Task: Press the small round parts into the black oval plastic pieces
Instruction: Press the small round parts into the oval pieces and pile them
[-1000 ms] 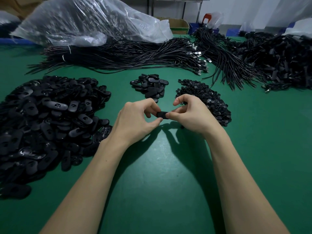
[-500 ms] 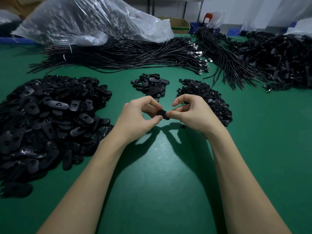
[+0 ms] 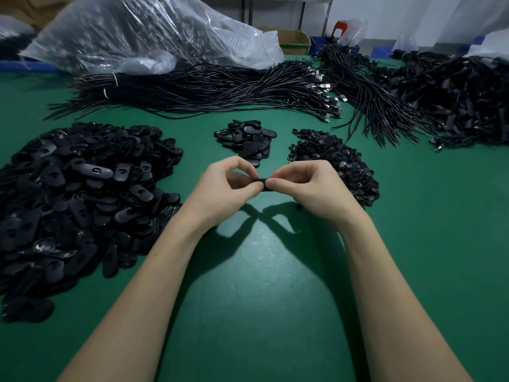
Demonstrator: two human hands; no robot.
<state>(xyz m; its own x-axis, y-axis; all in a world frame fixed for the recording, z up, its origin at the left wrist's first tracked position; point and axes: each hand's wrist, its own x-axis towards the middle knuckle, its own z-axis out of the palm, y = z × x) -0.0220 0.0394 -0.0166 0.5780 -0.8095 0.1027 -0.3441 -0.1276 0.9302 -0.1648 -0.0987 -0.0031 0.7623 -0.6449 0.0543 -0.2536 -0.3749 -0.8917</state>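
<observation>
**Press-fit step in progress: one oval piece held between both hands**

A single black oval piece is pinched between the curled thumb and forefinger of the left hand and those of the right hand, above the green table. Whether a small round part is already seated in it cannot be told; the piece is mostly covered by the fingertips.

The step in hand is judged to be the pressing itself. For the next move, firm thumb pressure square to the piece's face is called for, followed by release onto the finished stock.

From the hands outward:
- At 12 o'clock, near: a small pile of oval pieces, probably the finished ones.
- At 2 o'clock, just beside the right hand: the heap of small round parts.
- At 9 o'clock: the large heap of oval pieces.
- At 12 o'clock, far: bundled black cables and a clear plastic bag.
</observation>
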